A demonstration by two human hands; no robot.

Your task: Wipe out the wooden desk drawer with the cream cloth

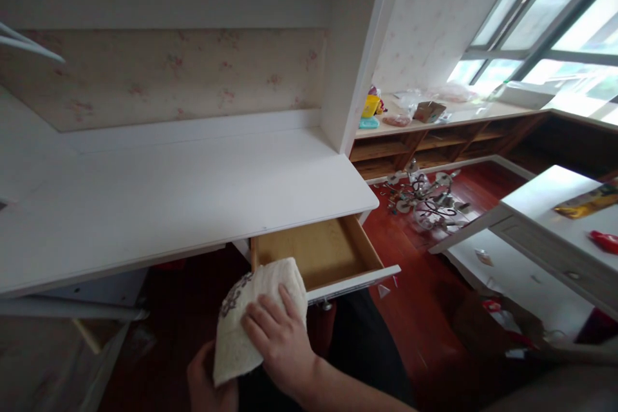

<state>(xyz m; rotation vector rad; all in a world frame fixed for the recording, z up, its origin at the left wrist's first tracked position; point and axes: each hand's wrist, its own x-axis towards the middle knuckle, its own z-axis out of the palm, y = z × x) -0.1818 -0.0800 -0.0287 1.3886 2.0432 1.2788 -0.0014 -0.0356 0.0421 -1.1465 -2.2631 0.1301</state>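
Observation:
A cream towel (pixel 251 309) with a dark embroidered pattern lies between both of my hands, just in front of an open wooden drawer (pixel 321 251). My right hand (pixel 280 338) lies on top of the towel, fingers pressed onto the cloth. My left hand (pixel 207 383) is under the towel's lower edge and holds it from below; its fingers are mostly hidden. The drawer sticks out from under the white desk top (pixel 168 199), and its inside looks bare.
A white upright panel (pixel 355 58) ends the desk at the right. Beyond it a wooden window bench (pixel 434 122) holds small items. A chandelier (pixel 429 199) lies on the red floor. A white cabinet (pixel 555 219) stands at the right.

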